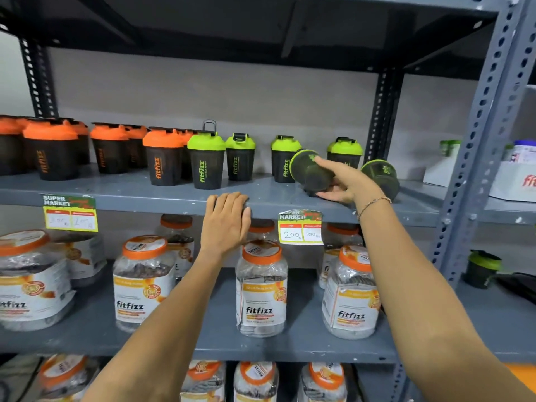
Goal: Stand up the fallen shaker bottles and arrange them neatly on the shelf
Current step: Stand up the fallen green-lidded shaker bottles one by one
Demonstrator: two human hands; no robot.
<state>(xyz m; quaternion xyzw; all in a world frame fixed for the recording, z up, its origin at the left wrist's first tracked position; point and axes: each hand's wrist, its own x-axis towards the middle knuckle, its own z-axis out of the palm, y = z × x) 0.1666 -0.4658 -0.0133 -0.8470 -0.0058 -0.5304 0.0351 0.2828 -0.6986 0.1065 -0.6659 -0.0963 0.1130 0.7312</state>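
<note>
right hand (pixel 342 181) grips a fallen green-lidded dark plastic shaker bottle (pixel 311 171) lying on the grey metal shelf (pixel 130 190); left hand (pixel 226 219) rests flat on its edge. swinging it upright could knock the second toppled bottle (pixel 381 177), seemingly just beside.

Both my forearms are bare, with no sleeves in view. My right hand (pixel 345 181) wears 1 thin beaded bracelet (pixel 374 203) at the wrist; my left hand (pixel 224 224) wears nothing.
</note>
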